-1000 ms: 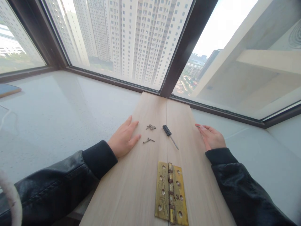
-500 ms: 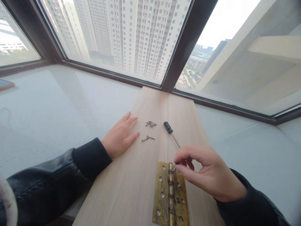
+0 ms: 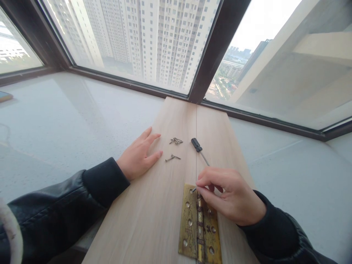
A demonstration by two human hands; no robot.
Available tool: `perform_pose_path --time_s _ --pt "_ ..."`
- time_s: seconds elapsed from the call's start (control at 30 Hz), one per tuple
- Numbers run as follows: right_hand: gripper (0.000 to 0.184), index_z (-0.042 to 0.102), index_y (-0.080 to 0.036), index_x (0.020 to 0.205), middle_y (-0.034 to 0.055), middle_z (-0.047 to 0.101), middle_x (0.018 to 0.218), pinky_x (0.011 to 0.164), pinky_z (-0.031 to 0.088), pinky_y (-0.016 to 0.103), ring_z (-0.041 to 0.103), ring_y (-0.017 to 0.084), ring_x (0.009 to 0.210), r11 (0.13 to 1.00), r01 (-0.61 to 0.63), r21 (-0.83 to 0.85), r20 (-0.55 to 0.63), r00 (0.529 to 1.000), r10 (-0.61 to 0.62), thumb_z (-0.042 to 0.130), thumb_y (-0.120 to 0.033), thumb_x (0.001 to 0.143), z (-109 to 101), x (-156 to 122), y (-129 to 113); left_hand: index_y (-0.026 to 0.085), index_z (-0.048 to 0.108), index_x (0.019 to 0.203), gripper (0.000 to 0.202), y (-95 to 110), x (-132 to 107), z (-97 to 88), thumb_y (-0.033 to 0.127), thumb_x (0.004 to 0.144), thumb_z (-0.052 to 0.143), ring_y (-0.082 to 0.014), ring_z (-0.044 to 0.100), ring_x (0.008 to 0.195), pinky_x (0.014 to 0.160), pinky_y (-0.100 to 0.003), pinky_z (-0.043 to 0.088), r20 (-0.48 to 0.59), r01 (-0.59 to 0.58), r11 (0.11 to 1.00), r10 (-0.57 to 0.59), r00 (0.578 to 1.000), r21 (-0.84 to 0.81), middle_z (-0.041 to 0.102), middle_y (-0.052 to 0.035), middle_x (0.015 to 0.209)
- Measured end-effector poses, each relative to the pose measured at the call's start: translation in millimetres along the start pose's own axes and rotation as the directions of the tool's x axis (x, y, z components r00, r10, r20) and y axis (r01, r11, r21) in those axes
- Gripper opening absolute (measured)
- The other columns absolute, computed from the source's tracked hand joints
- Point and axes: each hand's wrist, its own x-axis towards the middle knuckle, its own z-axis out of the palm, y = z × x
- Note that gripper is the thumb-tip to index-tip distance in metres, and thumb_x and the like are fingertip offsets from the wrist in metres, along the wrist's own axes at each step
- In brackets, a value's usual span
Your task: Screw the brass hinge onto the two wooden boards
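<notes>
A brass hinge (image 3: 189, 234) lies opened flat across the seam between two pale wooden boards (image 3: 154, 216). My right hand (image 3: 225, 192) pinches a small screw (image 3: 194, 190) between thumb and forefinger, its tip at the top hole of the hinge's left leaf. Part of the right leaf is hidden beneath that hand. My left hand (image 3: 140, 154) rests flat on the left board's edge with its fingers spread. To its right are a small pile of screws (image 3: 176, 141) and a couple of screws (image 3: 173, 158) lying apart from it.
A screwdriver (image 3: 197, 145) with a black handle lies along the seam, its tip end hidden behind my right hand. The boards reach back to the dark window frame (image 3: 203, 73). A white sill (image 3: 68, 121) extends on both sides. A flat object (image 3: 4, 96) sits far left.
My right hand has moved left with the screw, from the hinge's barrel to the left leaf's top hole. My left hand stays in place, while the view has shifted slightly.
</notes>
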Motion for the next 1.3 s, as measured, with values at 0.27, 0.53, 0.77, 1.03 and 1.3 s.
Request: perform_pose_path --time_s 0.27,0.53,0.77,1.03,1.3 --pt "0.019 0.056 -0.017 0.077 0.0055 0.058 0.074 0.055 0.041 0.026 0.052 0.015 0.061 0.996 0.05 -0.069 0.014 0.999 -0.049 0.045 -0.015 0.092 0.9 0.6 -0.2 0.012 0.043 0.136 0.058 1.0 -1.8 -0.1 0.043 0.087 0.046 -0.028 0.026 0.142 0.115 -0.046 0.027 -0.002 0.0 1.0 0.0 1.0 0.003 0.025 -0.0193 0.153" --pt "0.022 0.057 -0.016 0.078 0.0077 0.06 0.08 0.059 0.043 0.028 0.055 0.017 0.068 0.987 0.094 -0.129 0.008 0.996 -0.094 0.042 -0.014 0.095 2.6 1.4 1.2 0.013 0.044 0.135 0.057 -0.7 -0.7 0.5 0.044 0.087 0.046 -0.0274 0.027 0.142 0.115 -0.045 0.027 -0.007 -0.01 1.0 0.01 1.0 0.008 0.025 -0.0189 0.153" --pt "0.019 0.056 -0.017 0.079 0.006 0.06 0.079 0.059 0.042 0.027 0.055 0.016 0.068 0.989 0.087 -0.122 -0.002 0.996 -0.087 0.044 -0.014 0.094 3.3 -0.5 3.6 0.014 0.045 0.134 0.056 0.4 -2.1 -0.3 0.044 0.087 0.045 -0.028 0.026 0.142 0.115 -0.044 0.027 0.003 -0.002 1.0 0.002 1.0 0.008 0.024 -0.0187 0.153" --pt "0.019 0.056 -0.017 0.079 0.0054 0.06 0.078 0.059 0.042 0.028 0.055 0.015 0.066 0.99 0.079 -0.113 0.007 0.997 -0.079 0.045 -0.014 0.093 3.3 -0.7 2.6 0.013 0.045 0.134 0.056 1.6 -1.1 -0.9 0.043 0.087 0.045 -0.0279 0.026 0.142 0.115 -0.044 0.026 0.002 -0.008 1.0 0.008 1.0 0.006 0.025 -0.0192 0.153" --pt "0.013 0.062 -0.015 0.09 0.0036 0.063 0.084 0.063 0.045 0.024 0.057 0.012 0.07 0.988 0.14 -0.057 -0.02 0.99 -0.142 0.051 -0.009 0.089 3.0 0.1 3.5 0.012 0.045 0.135 0.057 0.8 -1.1 -0.7 0.043 0.087 0.045 -0.027 0.026 0.142 0.116 -0.042 0.026 0.009 0.001 1.0 -0.001 1.0 0.006 0.025 -0.0198 0.153"
